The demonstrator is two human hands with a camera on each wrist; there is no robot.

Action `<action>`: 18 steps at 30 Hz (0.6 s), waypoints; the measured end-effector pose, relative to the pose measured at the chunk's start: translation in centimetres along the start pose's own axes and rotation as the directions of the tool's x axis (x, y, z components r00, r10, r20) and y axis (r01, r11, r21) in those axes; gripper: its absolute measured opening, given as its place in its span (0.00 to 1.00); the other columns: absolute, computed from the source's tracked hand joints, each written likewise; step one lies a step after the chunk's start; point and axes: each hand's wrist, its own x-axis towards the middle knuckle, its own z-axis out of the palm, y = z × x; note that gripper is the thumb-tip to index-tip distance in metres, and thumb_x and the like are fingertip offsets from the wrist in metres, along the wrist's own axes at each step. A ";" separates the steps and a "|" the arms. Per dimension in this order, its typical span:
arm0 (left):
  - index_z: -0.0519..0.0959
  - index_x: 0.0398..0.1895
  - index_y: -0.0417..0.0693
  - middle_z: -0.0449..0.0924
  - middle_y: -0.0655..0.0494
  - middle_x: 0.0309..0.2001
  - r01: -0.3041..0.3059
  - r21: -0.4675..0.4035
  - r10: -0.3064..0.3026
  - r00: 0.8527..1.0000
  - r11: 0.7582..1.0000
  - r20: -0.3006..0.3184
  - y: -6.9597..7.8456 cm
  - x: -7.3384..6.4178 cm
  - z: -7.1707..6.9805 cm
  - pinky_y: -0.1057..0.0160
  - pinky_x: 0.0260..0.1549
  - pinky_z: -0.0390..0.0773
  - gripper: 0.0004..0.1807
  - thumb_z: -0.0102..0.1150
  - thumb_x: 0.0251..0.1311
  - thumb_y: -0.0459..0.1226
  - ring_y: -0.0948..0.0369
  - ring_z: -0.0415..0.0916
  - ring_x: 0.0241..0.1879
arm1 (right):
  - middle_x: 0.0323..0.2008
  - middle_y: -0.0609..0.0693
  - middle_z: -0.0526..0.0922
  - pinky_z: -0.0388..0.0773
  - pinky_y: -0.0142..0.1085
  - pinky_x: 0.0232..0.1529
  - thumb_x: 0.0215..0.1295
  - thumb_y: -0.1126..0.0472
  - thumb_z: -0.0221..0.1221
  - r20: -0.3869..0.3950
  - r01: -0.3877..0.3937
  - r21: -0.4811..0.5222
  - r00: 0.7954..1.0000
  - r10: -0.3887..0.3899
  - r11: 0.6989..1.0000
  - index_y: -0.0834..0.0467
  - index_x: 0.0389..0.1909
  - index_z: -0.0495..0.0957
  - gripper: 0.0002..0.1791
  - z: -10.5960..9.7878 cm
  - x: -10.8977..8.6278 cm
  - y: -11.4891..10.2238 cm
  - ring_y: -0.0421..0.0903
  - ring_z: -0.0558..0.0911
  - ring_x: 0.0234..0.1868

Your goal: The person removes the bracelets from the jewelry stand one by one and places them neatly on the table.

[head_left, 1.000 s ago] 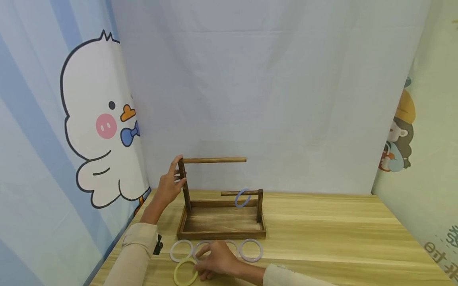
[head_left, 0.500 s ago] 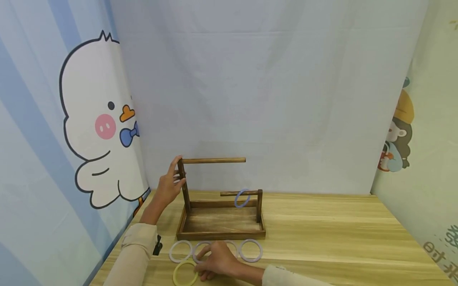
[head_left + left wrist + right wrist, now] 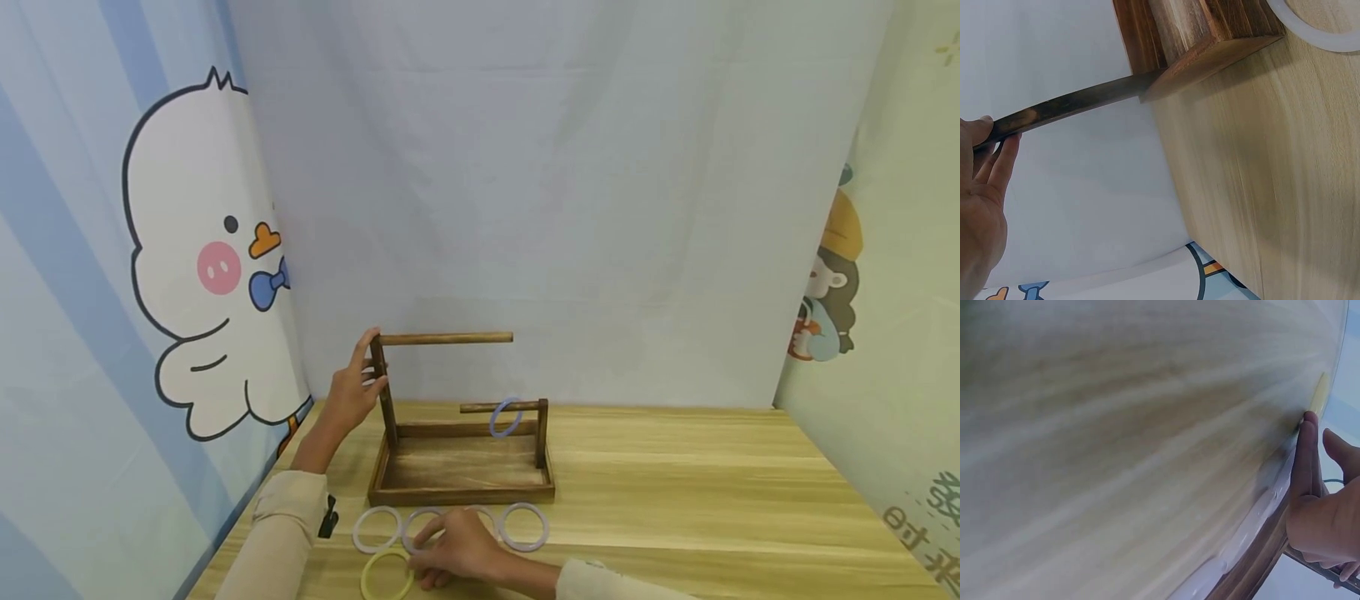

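My left hand [image 3: 351, 400] grips the tall dark post [image 3: 386, 400] of a wooden rack near its top, thumb on one side and fingers on the other. In the left wrist view that post [image 3: 1072, 105] runs down to the rack's base [image 3: 1210, 56]. My right hand [image 3: 461, 546] is low over the table, its fingertips at the right edge of a yellow ring [image 3: 363, 575]. The right wrist view has the fingers extended to the yellow ring [image 3: 1320, 394], with another digit held apart. A blue ring [image 3: 492, 425] hangs on the rack's short lower bar [image 3: 476, 408].
Several pale rings lie in a row before the rack, including a left one [image 3: 356, 533] and a right one [image 3: 546, 527]; my right hand partly covers the middle ones. The rack's long upper bar [image 3: 450, 339] ends free at right. A pale curtain [image 3: 562, 208] stands behind the table [image 3: 675, 492].
The view shifts very slightly. Both hands, the rack and the rings keep their places relative to each other.
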 end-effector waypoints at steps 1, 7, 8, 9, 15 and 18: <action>0.50 0.84 0.59 0.81 0.29 0.55 0.003 0.002 -0.003 1.000 1.000 0.001 0.0 0.0 0.0 0.44 0.49 0.87 0.50 0.64 0.66 0.23 0.36 0.83 0.53 | 0.22 0.59 0.88 0.87 0.35 0.21 0.61 0.68 0.73 -0.008 0.000 -0.008 1.000 0.000 1.000 0.70 0.43 0.87 0.12 -0.1 0.0 -0.1 0.59 0.89 0.22; 0.50 0.83 0.57 0.82 0.29 0.55 -0.008 0.005 0.008 1.000 1.000 -0.009 0.0 -0.1 0.0 0.43 0.48 0.88 0.49 0.64 0.66 0.22 0.36 0.84 0.52 | 0.25 0.52 0.90 0.87 0.29 0.27 0.61 0.65 0.74 -0.035 0.045 -0.105 0.998 -0.049 0.993 0.69 0.45 0.87 0.15 -1.6 0.0 -0.5 0.45 0.89 0.22; 0.50 0.83 0.58 0.81 0.29 0.55 -0.010 0.004 0.010 1.000 1.000 -0.008 0.0 -0.1 0.0 0.43 0.48 0.88 0.50 0.64 0.66 0.22 0.36 0.84 0.52 | 0.25 0.51 0.90 0.87 0.28 0.28 0.61 0.64 0.74 -0.037 0.059 -0.117 0.997 -0.063 0.991 0.69 0.45 0.87 0.15 -1.9 0.0 -0.5 0.43 0.89 0.23; 0.50 0.83 0.59 0.81 0.29 0.55 -0.010 0.005 0.010 1.000 1.000 -0.007 0.0 -0.2 0.1 0.43 0.48 0.88 0.50 0.64 0.66 0.22 0.36 0.84 0.52 | 0.25 0.51 0.90 0.87 0.29 0.28 0.62 0.64 0.74 -0.037 0.069 -0.119 0.997 -0.074 0.990 0.69 0.45 0.87 0.14 -2.3 0.0 -0.6 0.43 0.89 0.23; 0.49 0.84 0.61 0.81 0.29 0.55 -0.015 0.005 0.015 1.000 1.000 -0.007 -0.1 -0.1 0.2 0.44 0.48 0.88 0.51 0.64 0.66 0.22 0.36 0.84 0.52 | 0.28 0.57 0.90 0.90 0.36 0.28 0.64 0.66 0.71 -0.040 0.099 -0.102 0.994 -0.103 0.990 0.72 0.44 0.86 0.13 -4.3 0.1 -0.9 0.59 0.90 0.28; 0.49 0.84 0.61 0.82 0.29 0.55 -0.016 0.002 0.016 1.000 1.000 -0.007 -0.1 -0.1 0.1 0.44 0.48 0.88 0.51 0.64 0.66 0.22 0.36 0.84 0.52 | 0.32 0.61 0.90 0.90 0.39 0.30 0.64 0.67 0.71 -0.051 0.085 -0.093 0.995 -0.090 0.992 0.73 0.45 0.86 0.13 -5.2 0.1 -0.9 0.61 0.90 0.30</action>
